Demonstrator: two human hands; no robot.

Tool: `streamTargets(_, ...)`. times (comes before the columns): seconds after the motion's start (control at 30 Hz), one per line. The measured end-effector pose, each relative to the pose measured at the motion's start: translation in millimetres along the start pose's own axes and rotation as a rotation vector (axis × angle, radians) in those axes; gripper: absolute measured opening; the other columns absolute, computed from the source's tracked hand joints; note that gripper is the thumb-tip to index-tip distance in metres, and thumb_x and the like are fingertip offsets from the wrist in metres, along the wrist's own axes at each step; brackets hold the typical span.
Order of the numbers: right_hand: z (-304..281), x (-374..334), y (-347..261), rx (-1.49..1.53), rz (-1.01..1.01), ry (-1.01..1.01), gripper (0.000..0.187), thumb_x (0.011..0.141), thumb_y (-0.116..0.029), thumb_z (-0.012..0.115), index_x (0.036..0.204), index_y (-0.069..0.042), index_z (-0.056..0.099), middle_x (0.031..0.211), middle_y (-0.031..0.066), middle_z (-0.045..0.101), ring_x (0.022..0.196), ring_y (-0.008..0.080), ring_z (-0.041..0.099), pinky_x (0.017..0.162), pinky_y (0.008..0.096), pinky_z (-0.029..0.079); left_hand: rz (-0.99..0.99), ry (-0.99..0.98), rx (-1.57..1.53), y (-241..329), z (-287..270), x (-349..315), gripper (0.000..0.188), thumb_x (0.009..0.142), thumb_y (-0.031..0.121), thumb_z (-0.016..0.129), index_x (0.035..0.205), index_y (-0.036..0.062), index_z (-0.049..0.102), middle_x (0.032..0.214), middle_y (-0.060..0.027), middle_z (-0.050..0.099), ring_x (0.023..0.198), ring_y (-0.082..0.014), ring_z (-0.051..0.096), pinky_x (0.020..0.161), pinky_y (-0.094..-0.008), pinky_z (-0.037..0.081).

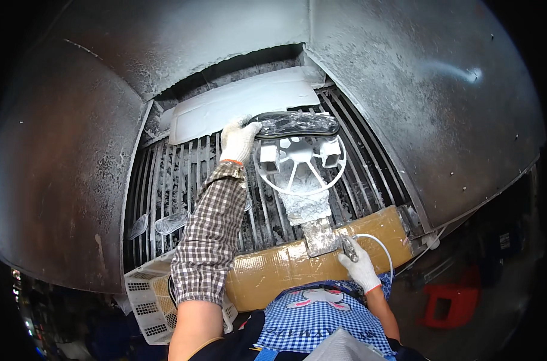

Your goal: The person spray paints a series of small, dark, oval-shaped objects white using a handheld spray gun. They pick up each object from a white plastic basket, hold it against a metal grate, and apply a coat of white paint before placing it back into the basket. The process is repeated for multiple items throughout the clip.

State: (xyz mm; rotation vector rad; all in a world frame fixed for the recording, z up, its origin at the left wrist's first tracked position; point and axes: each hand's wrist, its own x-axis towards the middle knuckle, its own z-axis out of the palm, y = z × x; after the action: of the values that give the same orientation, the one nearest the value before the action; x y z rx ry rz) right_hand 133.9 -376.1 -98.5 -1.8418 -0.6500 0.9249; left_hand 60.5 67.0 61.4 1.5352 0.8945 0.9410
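Note:
My left hand [238,142], in a white knit glove, is closed on the left end of a glossy black shoe sole [297,124]. The sole lies across the far side of a white-coated spoked wheel stand [300,171], above two square tube blocks on it. Some of its top surface looks like crumpled clear film or wet gloss. Close to my body, my right hand [360,269], also gloved, is wrapped round a small spray gun [349,248]. A thin white hose [385,248] curves away beside it. The gun is nearer to me than the wheel and apart from the sole.
Metal booth walls [484,120] rise on the left, right and far side. Slats [369,180] form the floor; sole-shaped clear pieces [172,222] lie at left. A white board [243,102] rests behind. Nearer are a taped brown carton [267,271], a white plastic basket [144,301] and a red stool [451,304].

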Motion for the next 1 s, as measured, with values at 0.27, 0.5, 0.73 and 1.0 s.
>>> streamTargets(0.27,1.8,0.5,5.6,0.004,-0.087,0.018,0.068,0.095,-0.018,0.072,0.156,0.003,0.049,0.144,0.0245,0.065,0.134,0.0299,0.062,0.114,0.0369,0.046,0.531,0.242,0.772,8.0,5.8,-22.5,0.042,0.09,0.022,0.077,0.129,0.0065,0.075,0.116,-0.0189,0.075,0.109,-0.0342,0.071,0.098,-0.044,0.057)
streamTargets(0.5,4.2,-2.1,1.4,0.007,-0.117,0.026,0.067,0.096,-0.016,0.072,0.156,0.003,0.049,0.144,0.0252,0.064,0.135,0.0298,0.062,0.115,0.0364,0.045,1.025,-0.082,0.877,21.2,44.8,-37.6,0.044,0.078,0.036,0.088,0.108,0.0062,0.078,0.105,-0.0164,0.073,0.103,-0.0361,0.068,0.091,-0.0502,0.054)
streamTargets(0.73,0.6,-5.6,-6.4,-0.014,-0.119,0.043,0.067,0.096,-0.014,0.072,0.156,0.004,0.049,0.144,0.0224,0.065,0.133,0.0271,0.062,0.114,0.0352,0.046,0.899,-0.205,0.939,15.2,56.3,-29.2,0.032,0.088,0.038,0.076,0.099,0.008,0.075,0.1,-0.0145,0.07,0.099,-0.0366,0.066,0.087,-0.0512,0.053)
streamTargets(1.0,2.8,-1.4,4.1,-0.028,-0.12,0.033,0.068,0.096,-0.017,0.072,0.156,0.004,0.048,0.147,0.0263,0.062,0.137,0.0321,0.061,0.115,0.0378,0.045,0.923,-0.332,0.9,18.7,40.5,-29.4,0.02,0.088,0.013,0.071,0.107,0.0071,0.073,0.099,-0.0158,0.069,0.098,-0.0372,0.067,0.088,-0.0473,0.055)
